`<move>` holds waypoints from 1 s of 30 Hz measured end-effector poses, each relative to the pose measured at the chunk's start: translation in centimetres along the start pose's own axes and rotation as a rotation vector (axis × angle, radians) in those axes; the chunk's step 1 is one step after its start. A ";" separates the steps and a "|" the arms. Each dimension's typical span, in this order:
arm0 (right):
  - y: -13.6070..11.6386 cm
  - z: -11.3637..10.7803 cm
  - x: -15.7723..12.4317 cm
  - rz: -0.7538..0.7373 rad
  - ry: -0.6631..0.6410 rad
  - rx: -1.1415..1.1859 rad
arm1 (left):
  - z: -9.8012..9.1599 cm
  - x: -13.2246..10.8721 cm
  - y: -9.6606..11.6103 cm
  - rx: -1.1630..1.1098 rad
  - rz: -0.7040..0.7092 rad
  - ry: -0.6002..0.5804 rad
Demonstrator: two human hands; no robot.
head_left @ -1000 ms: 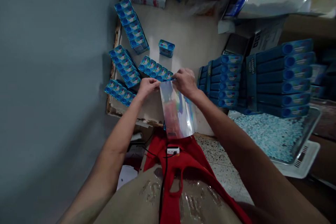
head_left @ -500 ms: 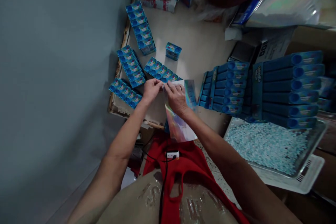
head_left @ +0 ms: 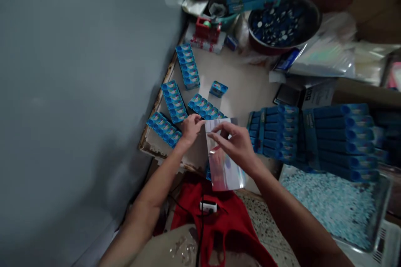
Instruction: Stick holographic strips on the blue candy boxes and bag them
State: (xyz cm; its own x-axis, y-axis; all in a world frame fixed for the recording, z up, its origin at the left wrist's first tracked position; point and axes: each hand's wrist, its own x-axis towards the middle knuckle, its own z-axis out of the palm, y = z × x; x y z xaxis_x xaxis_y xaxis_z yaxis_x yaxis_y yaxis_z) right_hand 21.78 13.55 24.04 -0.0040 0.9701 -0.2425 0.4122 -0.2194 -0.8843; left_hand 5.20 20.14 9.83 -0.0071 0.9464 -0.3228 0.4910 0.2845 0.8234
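**Shiny sheet pinched at its upper corner**

Your left grip (head_left: 191, 128) pinches the upper left corner of the shiny sheet (head_left: 226, 176), which reaches past the near edge of the table (head_left: 247, 77). Your right grip (head_left: 237, 144) curls over it; whether it grasps anything, I cannot tell. You seem to be working the sheet's upper edge, which calls for a steady left pinch and light right fingertips. Blue packs (head_left: 205, 107) stand in rows on the table, beside a plain wall (head_left: 78, 71).

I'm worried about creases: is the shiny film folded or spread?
Spread: the shiny film shows as one long panel beside the left hand; the right hand hides part.
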 end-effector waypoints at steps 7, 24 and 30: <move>-0.8 2.1 14.1 0.086 0.064 0.464 | -4.5 6.7 3.3 -0.806 -0.186 -0.193; 3.2 6.8 35.1 0.118 0.096 0.465 | -5.8 22.6 4.3 -0.530 -0.100 0.291; 3.6 9.7 42.8 0.071 0.256 0.099 | -6.8 29.5 3.6 -0.305 0.025 0.529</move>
State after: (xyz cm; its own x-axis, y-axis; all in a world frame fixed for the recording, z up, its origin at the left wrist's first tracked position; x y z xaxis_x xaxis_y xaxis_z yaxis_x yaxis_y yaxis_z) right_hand 14.24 53.28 6.61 0.2573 0.9437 -0.2079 0.3125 -0.2848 -0.9062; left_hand 0.79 50.18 6.44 -0.4686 0.8787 -0.0909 0.2254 0.2184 0.9495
